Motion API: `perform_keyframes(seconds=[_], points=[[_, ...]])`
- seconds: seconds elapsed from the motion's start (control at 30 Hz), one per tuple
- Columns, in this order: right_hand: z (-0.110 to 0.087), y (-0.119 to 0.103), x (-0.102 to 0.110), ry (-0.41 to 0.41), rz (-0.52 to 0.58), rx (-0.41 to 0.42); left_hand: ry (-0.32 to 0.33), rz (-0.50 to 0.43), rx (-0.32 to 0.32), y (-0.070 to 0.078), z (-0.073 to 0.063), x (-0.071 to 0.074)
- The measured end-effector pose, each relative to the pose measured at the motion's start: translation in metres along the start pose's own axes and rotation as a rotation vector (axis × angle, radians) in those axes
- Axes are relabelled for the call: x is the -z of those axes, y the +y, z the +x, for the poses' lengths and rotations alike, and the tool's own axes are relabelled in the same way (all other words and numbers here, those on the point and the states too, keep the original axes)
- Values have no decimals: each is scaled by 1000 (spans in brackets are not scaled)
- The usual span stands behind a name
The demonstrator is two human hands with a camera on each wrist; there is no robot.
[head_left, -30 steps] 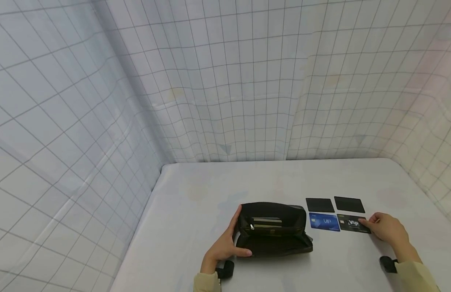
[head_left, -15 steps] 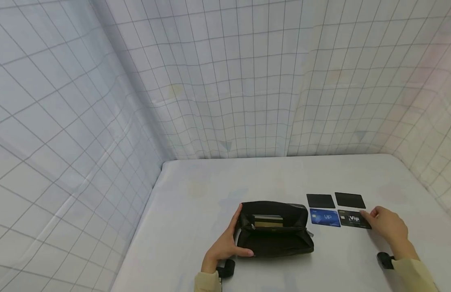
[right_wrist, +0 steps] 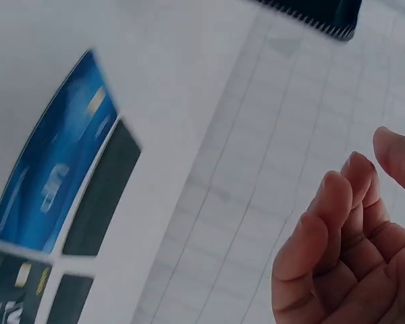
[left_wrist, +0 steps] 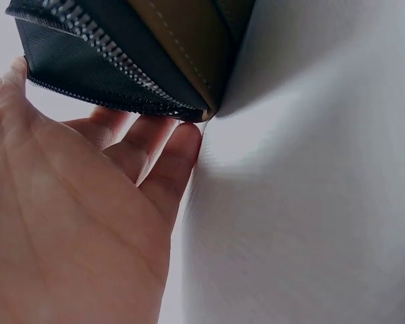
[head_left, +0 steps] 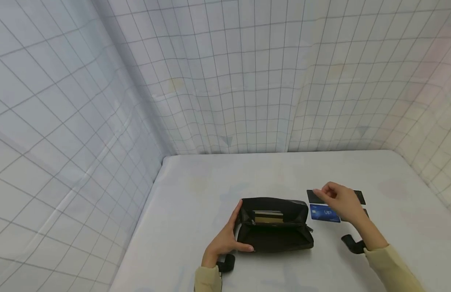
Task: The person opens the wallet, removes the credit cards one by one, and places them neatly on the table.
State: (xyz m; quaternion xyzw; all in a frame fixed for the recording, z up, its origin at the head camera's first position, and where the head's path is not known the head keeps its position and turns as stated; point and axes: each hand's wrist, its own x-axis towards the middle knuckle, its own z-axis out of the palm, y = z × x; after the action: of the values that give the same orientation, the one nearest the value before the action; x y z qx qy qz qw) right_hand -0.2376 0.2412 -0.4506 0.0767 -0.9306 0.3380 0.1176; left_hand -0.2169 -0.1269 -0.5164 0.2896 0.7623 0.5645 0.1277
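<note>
My left hand [head_left: 225, 240] grips the left end of a black zip wallet [head_left: 276, 242], thumb at the front edge and fingers along the side. The wallet gapes open, with pale and tan cards [head_left: 269, 219] standing in an inner slot. In the left wrist view, its zipper teeth [left_wrist: 111, 50] show above my fingers. Raised over the loose cards, my right hand [head_left: 340, 200] has loosely bent fingers, with nothing between thumb and fingertips in the right wrist view. Below it lie a blue VIP card [head_left: 319, 213] and a black Vip card [right_wrist: 13, 287], partly hidden by the arm.
Two plain black cards lie behind them, the left black card [head_left: 313, 196] partly covered by my right hand and the right black card [head_left: 361, 197] partly visible. The white table [head_left: 196, 190] meets grid-patterned curtains [head_left: 225, 101] at the back and sides.
My right hand has left the black Vip card and moved left and up above the cards. My left hand keeps its grip on the wallet. The head view has tilted slightly.
</note>
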Motion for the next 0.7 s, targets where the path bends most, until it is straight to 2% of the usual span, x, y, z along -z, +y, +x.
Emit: perform_keyframes(seconds=[0.17, 0.3, 0.37, 0.53, 0.6, 0.7], points=[[5, -38, -25, -132, 98, 160, -18, -6, 8, 5, 0, 2], [6, -57, -41, -229, 106, 248, -14, -10, -6, 2, 2, 1], [5, -62, -48, -265, 101, 256, -5, -4, -20, -1, 3, 0], [5, -67, -58, -361, 118, 229, 8, 19, -18, -22, 7, -4], [5, -67, -60, -387, 130, 217, 10, 16, -11, -31, 8, -4], [5, -65, -63, -407, 137, 189, 12, 4, -23, -36, 7, -4]])
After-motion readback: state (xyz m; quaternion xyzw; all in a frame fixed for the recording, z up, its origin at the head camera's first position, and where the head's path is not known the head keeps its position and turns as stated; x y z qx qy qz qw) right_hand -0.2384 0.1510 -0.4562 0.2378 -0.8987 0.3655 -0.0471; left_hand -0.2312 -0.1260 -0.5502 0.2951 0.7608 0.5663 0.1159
